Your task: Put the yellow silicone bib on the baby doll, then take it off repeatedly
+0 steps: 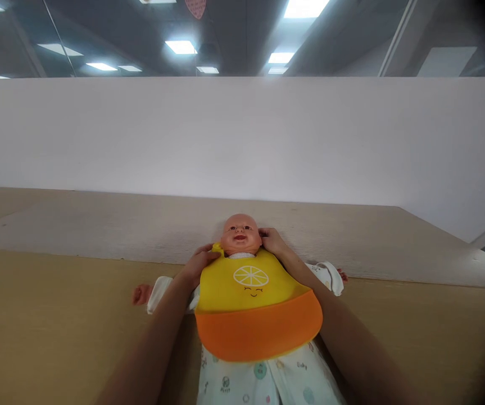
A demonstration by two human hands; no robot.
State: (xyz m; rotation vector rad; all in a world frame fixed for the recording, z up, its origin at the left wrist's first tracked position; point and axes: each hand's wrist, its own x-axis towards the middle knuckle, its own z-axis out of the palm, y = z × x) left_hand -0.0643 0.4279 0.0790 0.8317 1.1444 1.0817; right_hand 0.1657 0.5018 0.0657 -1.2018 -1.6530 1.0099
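Note:
A baby doll (240, 233) in white patterned clothes lies on its back on a wooden table (57, 315). A yellow bib with an orange pocket (253, 306) covers its chest. My left hand (198, 263) is curled at the doll's neck on the left, gripping the bib's strap end. Beside the doll's head on the other side, my right hand (271, 239) has its fingers closed on the other strap end. Both forearms run up along the doll's sides.
A white partition wall (242, 135) stands behind the table. A lighter board (352, 236) lies along the table's far part. The doll's arms (143, 293) stretch out to both sides.

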